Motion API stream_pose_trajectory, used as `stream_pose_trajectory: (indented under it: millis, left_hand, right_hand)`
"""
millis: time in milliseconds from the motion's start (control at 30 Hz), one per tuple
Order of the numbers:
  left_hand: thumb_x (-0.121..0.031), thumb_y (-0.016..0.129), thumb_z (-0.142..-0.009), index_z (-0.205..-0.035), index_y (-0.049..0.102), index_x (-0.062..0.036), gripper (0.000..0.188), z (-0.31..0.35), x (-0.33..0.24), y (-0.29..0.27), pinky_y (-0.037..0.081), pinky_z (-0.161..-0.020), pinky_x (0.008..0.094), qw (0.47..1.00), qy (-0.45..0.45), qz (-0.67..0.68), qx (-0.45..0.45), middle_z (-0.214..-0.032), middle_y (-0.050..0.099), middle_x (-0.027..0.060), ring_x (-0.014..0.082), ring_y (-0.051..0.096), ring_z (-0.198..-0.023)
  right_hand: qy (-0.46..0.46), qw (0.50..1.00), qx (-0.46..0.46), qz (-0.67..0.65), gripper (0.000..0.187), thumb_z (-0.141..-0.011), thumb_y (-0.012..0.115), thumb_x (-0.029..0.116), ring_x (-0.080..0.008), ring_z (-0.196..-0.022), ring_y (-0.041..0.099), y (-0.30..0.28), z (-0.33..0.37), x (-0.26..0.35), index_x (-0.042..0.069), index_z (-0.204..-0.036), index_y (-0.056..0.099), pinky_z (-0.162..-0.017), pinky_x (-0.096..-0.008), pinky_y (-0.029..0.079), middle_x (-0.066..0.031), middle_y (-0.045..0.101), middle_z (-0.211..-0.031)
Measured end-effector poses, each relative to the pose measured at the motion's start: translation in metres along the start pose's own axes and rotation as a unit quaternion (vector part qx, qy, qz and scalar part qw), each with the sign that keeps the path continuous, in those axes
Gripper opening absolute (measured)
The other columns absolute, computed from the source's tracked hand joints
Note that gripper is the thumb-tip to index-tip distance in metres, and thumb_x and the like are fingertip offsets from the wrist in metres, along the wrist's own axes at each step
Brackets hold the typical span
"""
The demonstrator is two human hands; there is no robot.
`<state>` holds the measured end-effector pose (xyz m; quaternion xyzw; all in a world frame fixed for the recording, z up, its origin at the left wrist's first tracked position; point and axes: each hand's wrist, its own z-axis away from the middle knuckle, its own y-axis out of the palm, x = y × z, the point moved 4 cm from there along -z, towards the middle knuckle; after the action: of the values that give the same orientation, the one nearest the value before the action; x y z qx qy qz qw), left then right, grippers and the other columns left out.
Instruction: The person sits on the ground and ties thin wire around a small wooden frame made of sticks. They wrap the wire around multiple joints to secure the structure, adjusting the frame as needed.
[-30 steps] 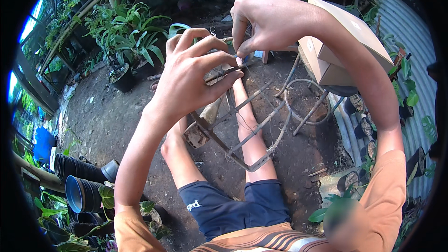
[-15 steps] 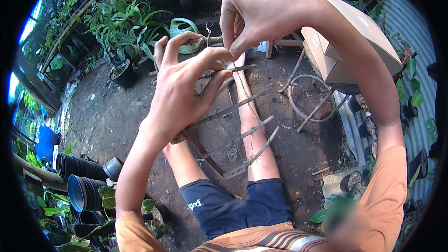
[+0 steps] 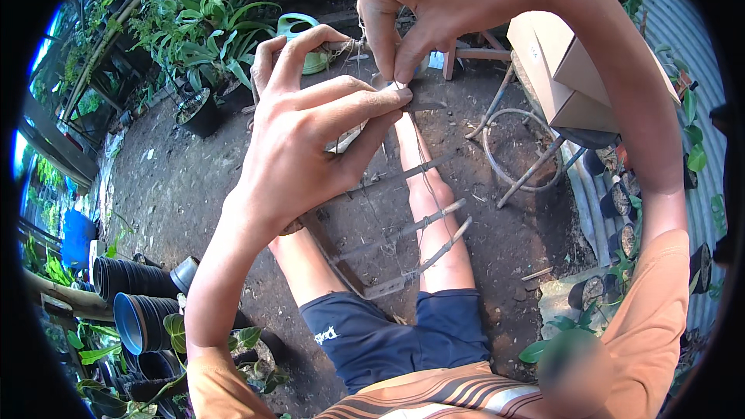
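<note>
Before me hangs a ladder-like frame of thin sticks [image 3: 432,219], with thin cord [image 3: 420,142] strung between the crosspieces. My left hand [image 3: 306,128] reaches over the upper part of the frame; its thumb and index fingertip pinch the cord, while the other fingers curl around the top stick. From above, my right hand [image 3: 434,12] bends down, thumb and index finger pinched at the same spot, close to the left fingertips. Whatever lies right between those tips is too small to make out, though the cord seems to run into them. My bare legs [image 3: 438,221] are stretched out beneath the frame.
Cardboard boxes [image 3: 563,70] rest on a stand at the right, near a metal ring with legs [image 3: 489,159]. Potted plants [image 3: 202,112] and a pale green watering can [image 3: 314,62] are at the back left. Stacked black pots [image 3: 132,279] stand at the left.
My right hand has come slightly left and its pinch is now almost against my left fingertips. My left index finger and thumb have stretched farther right. The frame has shifted slightly.
</note>
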<state>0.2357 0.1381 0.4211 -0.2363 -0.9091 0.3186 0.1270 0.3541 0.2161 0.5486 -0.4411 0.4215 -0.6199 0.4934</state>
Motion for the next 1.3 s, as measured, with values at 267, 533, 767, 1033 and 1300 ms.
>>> stream_pose_trajectory:
  millis: [267,533,767,1033,1300]
  left_hand:
    - [-0.005,0.086,-0.078,-0.104,0.085,-0.0166,0.028,-0.007,-0.002,0.004,0.037,-0.116,0.0550,0.999,0.001,0.032,0.022,-0.086,0.078,0.0016,0.0344,0.065,-0.117]
    - [-0.013,0.088,-0.078,-0.105,0.085,-0.0177,0.028,-0.014,-0.004,0.008,0.037,-0.116,0.0536,0.999,0.011,0.028,0.013,-0.088,0.077,0.0006,0.0359,0.063,-0.117]
    - [-0.011,0.086,-0.081,-0.106,0.084,-0.0187,0.026,-0.013,-0.014,0.013,0.035,-0.117,0.0556,1.000,0.001,0.018,0.024,-0.089,0.077,0.0012,0.0374,0.059,-0.125]
    - [-0.007,0.083,-0.083,-0.101,0.082,-0.0105,0.018,-0.015,-0.011,0.017,0.033,-0.121,0.0575,0.997,0.005,0.060,0.041,-0.089,0.076,0.0055,0.0378,0.063,-0.120]
    - [-0.007,0.082,-0.083,-0.099,0.080,-0.0087,0.015,-0.014,-0.006,0.014,0.035,-0.119,0.0586,0.996,-0.007,0.070,0.050,-0.086,0.073,0.0082,0.0368,0.063,-0.114]
  right_hand:
    - [-0.043,0.931,-0.264,0.248,0.018,-0.091,0.070,0.013,-0.0339,-0.077,0.075,0.018,0.027,0.029,-0.003,-0.086,0.076,-0.073,-0.0419,0.060,-0.0184,0.073,-0.077]
    - [0.000,0.964,-0.238,0.121,0.012,-0.087,0.074,0.010,-0.0311,-0.073,0.073,-0.007,0.067,0.001,-0.002,-0.089,0.078,-0.070,-0.0408,0.058,-0.0152,0.072,-0.078]
    - [-0.034,0.930,-0.320,0.176,0.009,-0.080,0.080,0.007,-0.0303,-0.070,0.070,0.029,0.080,0.003,0.001,-0.087,0.077,-0.065,-0.0415,0.053,-0.0125,0.067,-0.076]
    - [0.035,0.937,-0.206,0.280,0.010,-0.077,0.079,0.011,-0.0308,-0.081,0.071,0.050,0.048,0.003,0.005,-0.083,0.075,-0.073,-0.0439,0.055,-0.0103,0.067,-0.076]
    - [0.051,0.921,-0.275,0.273,0.023,-0.087,0.077,0.013,-0.0344,-0.082,0.074,0.049,0.054,-0.004,0.004,-0.109,0.077,-0.076,-0.0435,0.059,-0.0148,0.073,-0.081]
